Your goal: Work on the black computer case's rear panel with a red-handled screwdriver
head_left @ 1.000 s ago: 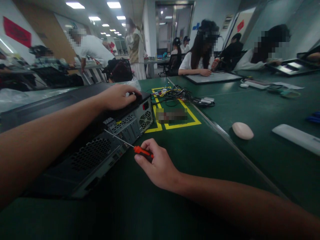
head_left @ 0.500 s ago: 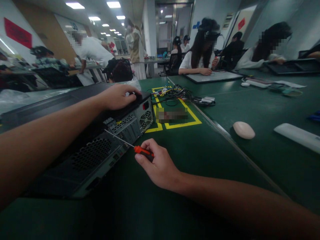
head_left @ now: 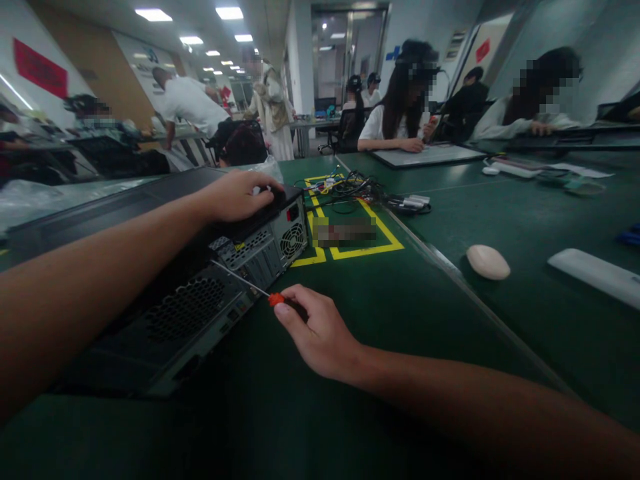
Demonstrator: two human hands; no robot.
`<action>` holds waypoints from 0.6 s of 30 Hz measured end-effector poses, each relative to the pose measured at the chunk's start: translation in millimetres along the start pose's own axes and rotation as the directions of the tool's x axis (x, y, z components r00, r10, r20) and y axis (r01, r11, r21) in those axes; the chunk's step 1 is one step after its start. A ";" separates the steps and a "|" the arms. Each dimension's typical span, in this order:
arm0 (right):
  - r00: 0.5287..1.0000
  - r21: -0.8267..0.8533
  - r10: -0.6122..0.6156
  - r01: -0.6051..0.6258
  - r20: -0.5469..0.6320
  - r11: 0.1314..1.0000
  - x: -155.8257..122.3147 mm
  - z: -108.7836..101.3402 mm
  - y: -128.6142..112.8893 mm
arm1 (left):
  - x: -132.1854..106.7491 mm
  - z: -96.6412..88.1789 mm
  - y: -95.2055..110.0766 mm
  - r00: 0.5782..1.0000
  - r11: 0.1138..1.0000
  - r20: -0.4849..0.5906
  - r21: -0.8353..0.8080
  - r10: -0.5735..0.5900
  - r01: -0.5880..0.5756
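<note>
A black desktop computer case [head_left: 195, 300] lies on its side on the green table, its back panel with fan grille, slots and ports facing me. My left hand [head_left: 245, 195] rests on its upper side near the far corner, fingers lying over the edge and thumb a little apart. Close to the back panel, my right hand [head_left: 317, 327] is closed around the handle of a screwdriver [head_left: 275, 299] with an orange and black grip. Its thin metal shaft points left, with the tip at the rear slots; exact contact at the tip is too small to make out.
Beyond the case lie a tangle of cables [head_left: 365, 187] and yellow tape marks [head_left: 367, 252]. A pale computer mouse [head_left: 488, 262] and a long white object [head_left: 595, 270] are on the right. Clear plastic wrap [head_left: 45, 200] lies at left. Several people sit or stand farther back.
My right fingers have shifted around the screwdriver handle, and less of its orange part shows. The shaft stays at the slots. My left hand stays on the case.
</note>
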State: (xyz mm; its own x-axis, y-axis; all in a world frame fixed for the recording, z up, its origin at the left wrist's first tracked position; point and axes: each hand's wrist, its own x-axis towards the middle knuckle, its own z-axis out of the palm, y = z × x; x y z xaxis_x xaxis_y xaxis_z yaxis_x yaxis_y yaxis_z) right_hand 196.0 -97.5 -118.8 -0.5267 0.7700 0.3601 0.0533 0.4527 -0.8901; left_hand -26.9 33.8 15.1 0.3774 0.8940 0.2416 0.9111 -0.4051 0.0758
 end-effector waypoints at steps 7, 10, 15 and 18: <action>0.994 0.042 0.111 -0.111 -0.002 0.993 -1.5 1.6 -0.6 | 0.7 1.1 -2.0 1.000 1.000 -0.002 -0.009 0.000 0.000; 0.994 0.040 0.106 -0.106 -0.013 0.994 -0.8 2.4 0.9 | 0.3 1.8 -2.8 1.000 1.000 0.000 -0.008 0.005 -0.005; 0.996 0.054 0.087 -0.086 -0.019 0.995 -0.1 2.3 1.3 | -0.4 1.2 -1.1 1.000 1.000 -0.008 -0.010 -0.003 0.003; 0.995 0.040 0.093 -0.092 -0.021 0.995 -0.4 1.8 -0.1 | -0.1 1.3 -1.0 1.000 1.000 -0.005 -0.021 -0.004 0.004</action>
State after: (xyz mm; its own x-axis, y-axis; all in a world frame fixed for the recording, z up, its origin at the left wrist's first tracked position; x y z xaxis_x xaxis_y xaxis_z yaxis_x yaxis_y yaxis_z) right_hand 194.8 -98.6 -119.3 -0.5011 0.8181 0.2821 0.0673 0.3619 -0.9298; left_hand -27.6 34.4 13.8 0.3731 0.8947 0.2458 0.9089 -0.4056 0.0966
